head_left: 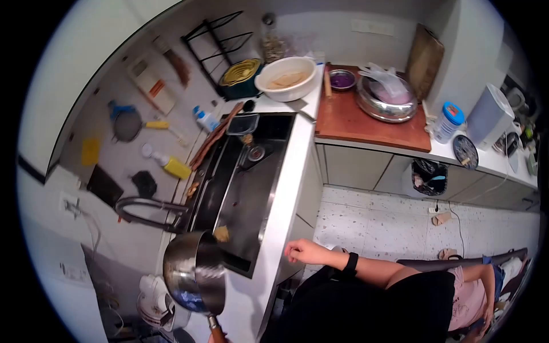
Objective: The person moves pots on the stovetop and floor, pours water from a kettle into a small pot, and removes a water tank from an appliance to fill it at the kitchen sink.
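At the bottom edge, my left hand (218,338) is mostly cut off, with its visible part closed around the wooden handle of a metal wok (186,274). The wok is tipped on its side above the near end of the dark sink (246,200), its opening facing right. A whitish streak shows at its rim; I cannot tell whether that is water or glare. My right hand (300,251), a black band at the wrist, hangs beside the counter's front edge, fingers curled and nothing visible in them. A yellowish sponge-like piece (222,233) lies in the sink close to the wok.
The black faucet (151,204) arches behind the wok. A white basin (287,80) sits past the sink's far end. Stacked dishes (153,303) stand at lower left. A trash bin (426,178) is by the far cabinets. Another person in pink (470,297) is at right.
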`<state>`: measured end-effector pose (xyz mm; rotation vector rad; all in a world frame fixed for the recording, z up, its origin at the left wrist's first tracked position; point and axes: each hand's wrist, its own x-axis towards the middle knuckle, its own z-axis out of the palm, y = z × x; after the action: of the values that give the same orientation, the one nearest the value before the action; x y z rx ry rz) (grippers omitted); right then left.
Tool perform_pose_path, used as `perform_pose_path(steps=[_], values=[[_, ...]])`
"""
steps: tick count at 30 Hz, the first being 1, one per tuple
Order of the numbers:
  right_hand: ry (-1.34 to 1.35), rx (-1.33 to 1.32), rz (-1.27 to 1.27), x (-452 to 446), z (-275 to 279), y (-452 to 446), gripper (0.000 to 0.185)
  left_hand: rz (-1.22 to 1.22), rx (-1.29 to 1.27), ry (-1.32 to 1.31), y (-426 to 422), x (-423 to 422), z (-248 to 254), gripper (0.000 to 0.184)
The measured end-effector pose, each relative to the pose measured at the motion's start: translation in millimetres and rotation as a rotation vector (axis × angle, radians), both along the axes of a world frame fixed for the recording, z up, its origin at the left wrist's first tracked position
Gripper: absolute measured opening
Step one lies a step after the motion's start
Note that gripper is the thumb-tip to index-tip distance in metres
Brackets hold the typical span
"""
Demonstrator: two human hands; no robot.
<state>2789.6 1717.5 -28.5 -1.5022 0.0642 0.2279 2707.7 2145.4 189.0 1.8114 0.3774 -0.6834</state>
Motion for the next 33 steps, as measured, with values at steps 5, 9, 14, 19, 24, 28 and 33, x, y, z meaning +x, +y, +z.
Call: perform_pose_path(steps=[5, 9, 14, 19, 24, 28, 33], values=[[-0.044, 0.202, -0.335, -37, -5, -103, 0.015, -0.234, -0.567, 0.009, -163, 79, -51, 0.046], [-0.039, 0.234, -0.560, -80, 5, -176, 0.015, -0.409, -0.868, 0.257, -268, 121, -76, 0.041], [-0.026, 0.219, -0.849, -137, 11, -239, 0.014, -0.594, -1.174, 0.679, -387, 156, -118, 0.037], [0.011, 0.188, -1.137, -175, 7, -284, 0.015, -0.879, -1.046, 0.910, -506, 190, -136, 0.036], [0.004, 0.174, -1.399, -196, 26, -326, 0.015, -1.145, -0.860, 1.087, -617, 213, -134, 0.037], [-0.015, 0.139, -1.560, -216, 34, -346, 0.015, -1.326, -0.735, 1.257, -698, 214, -139, 0.038], [-0.037, 0.170, -1.735, -254, 40, -368, 0.015, -1.409, -0.598, 1.406, -794, 173, -146, 0.040]])
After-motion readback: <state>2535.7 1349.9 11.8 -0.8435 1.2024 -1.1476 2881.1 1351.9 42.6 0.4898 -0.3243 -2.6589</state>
